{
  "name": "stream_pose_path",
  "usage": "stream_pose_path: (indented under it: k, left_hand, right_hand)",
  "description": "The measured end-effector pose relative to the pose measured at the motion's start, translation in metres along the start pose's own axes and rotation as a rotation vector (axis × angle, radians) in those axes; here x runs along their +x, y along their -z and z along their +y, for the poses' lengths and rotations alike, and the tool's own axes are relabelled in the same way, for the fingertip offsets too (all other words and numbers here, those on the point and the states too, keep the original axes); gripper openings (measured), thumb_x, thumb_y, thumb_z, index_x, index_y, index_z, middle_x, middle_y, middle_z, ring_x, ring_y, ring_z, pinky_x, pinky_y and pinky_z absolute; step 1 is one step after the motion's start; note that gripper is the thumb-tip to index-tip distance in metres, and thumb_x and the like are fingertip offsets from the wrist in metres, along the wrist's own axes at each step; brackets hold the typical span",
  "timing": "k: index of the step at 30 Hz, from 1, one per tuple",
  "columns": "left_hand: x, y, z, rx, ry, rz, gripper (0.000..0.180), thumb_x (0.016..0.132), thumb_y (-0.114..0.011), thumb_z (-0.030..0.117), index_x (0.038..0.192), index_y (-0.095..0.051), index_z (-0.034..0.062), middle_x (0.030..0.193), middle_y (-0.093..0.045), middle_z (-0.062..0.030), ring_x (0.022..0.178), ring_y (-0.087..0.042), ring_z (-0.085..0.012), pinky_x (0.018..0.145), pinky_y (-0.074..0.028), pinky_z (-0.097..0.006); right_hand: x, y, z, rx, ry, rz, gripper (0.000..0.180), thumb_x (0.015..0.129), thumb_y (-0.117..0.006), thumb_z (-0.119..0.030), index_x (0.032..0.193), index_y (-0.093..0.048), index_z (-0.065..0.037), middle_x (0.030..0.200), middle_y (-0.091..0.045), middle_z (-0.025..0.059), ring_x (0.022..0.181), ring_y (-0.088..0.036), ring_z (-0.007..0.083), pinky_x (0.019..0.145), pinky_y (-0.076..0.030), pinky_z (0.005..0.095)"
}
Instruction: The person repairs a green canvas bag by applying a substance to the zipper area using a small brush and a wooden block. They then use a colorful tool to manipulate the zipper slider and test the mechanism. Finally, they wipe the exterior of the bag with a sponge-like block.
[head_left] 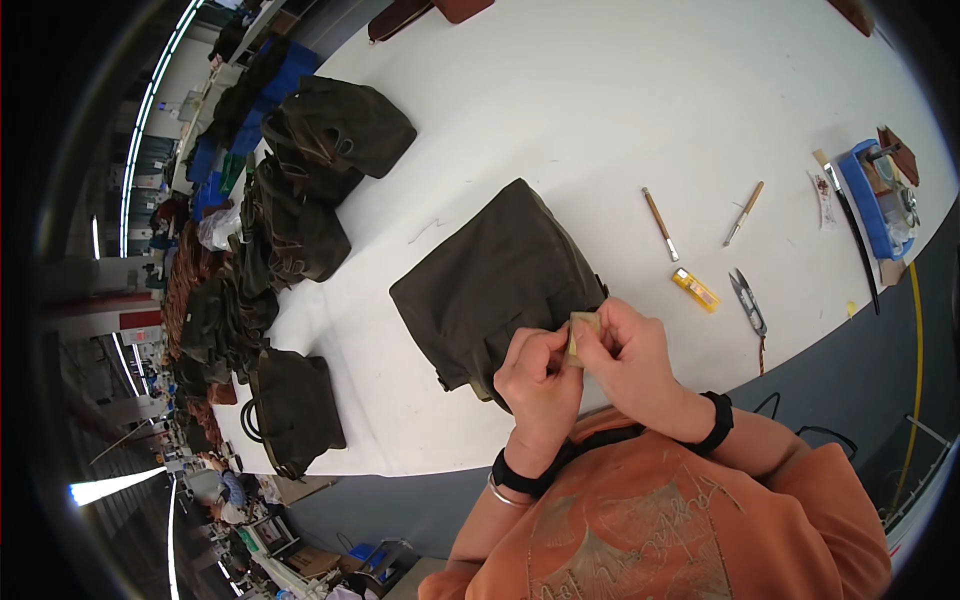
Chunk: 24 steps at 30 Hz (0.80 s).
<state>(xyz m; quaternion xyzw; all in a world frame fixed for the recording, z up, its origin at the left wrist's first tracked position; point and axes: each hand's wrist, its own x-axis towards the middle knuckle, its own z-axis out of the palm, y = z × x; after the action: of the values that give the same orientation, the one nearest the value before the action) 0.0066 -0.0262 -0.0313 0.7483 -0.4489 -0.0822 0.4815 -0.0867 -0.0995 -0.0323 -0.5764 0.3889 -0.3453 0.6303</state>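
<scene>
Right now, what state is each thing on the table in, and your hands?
Left hand: grip shut on pale piece
Right hand: grip shut on pale piece
Pale piece: pinched
Dark bag: lying; whether open, cannot tell
Shears: lying, blades look slightly apart
Wooden-handled tool: lying loose
Yellow item: lying loose
Blue tray: open, filled with small things

Orange top with a tan, script-like print. Black bands circle both wrists. A silver bangle rings the left.
</scene>
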Motion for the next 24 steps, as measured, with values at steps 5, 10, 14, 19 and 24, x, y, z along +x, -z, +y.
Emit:
stream_pose_path:
  k: [5, 10, 14, 19, 24]
  left_hand:
    - [0.004, 0.001, 0.001, 0.030, -0.022, -0.020, 0.015, 0.072, -0.076, -0.005, 0.081, -0.065, -0.0010, 0.074, -0.061, -0.0077, 0.054, -0.059, -0.0122, 0.048, -0.048, -0.023]
    - [0.002, 0.001, -0.005, 0.015, -0.038, -0.001, 0.014, 0.073, -0.076, -0.005, 0.080, -0.065, -0.0013, 0.074, -0.061, -0.0079, 0.052, -0.059, -0.0120, 0.047, -0.047, -0.023]
    - [0.001, 0.000, -0.001, -0.008, -0.042, -0.014, 0.013, 0.074, -0.076, -0.005, 0.079, -0.065, -0.0022, 0.075, -0.061, -0.0079, 0.052, -0.059, -0.0109, 0.046, -0.047, -0.022]
    - [0.004, 0.002, 0.002, -0.020, 0.022, -0.018, 0.012, 0.074, -0.075, -0.005, 0.080, -0.065, -0.0029, 0.075, -0.062, -0.0086, 0.054, -0.060, -0.0101, 0.048, -0.049, -0.022]
    - [0.003, 0.001, -0.001, -0.053, 0.036, 0.002, 0.013, 0.073, -0.075, -0.007, 0.080, -0.065, -0.0027, 0.076, -0.062, -0.0085, 0.056, -0.061, -0.0110, 0.049, -0.049, -0.022]
  right_hand:
    - [0.009, -0.001, 0.001, 0.015, 0.003, 0.025, 0.028, 0.087, -0.064, -0.010, 0.069, -0.044, -0.002, 0.049, -0.047, 0.0029, 0.046, -0.040, 0.0042, 0.041, -0.032, 0.0257]
    - [-0.004, -0.001, 0.000, -0.033, -0.003, -0.050, 0.027, 0.088, -0.063, -0.010, 0.070, -0.045, -0.002, 0.050, -0.047, 0.0031, 0.046, -0.040, 0.0049, 0.041, -0.033, 0.0260]
    - [0.020, 0.004, 0.007, -0.048, -0.011, 0.012, 0.027, 0.088, -0.063, -0.011, 0.070, -0.045, -0.003, 0.050, -0.047, 0.0021, 0.048, -0.038, 0.0042, 0.042, -0.032, 0.0255]
    - [0.025, 0.015, 0.003, 0.032, -0.010, 0.031, 0.028, 0.089, -0.063, -0.012, 0.070, -0.044, -0.003, 0.052, -0.045, -0.0018, 0.050, -0.036, 0.0021, 0.042, -0.030, 0.0243]
    - [0.001, 0.011, -0.002, 0.069, -0.040, -0.089, 0.028, 0.089, -0.063, -0.011, 0.070, -0.044, -0.004, 0.052, -0.044, -0.0027, 0.051, -0.035, 0.0020, 0.043, -0.029, 0.0245]
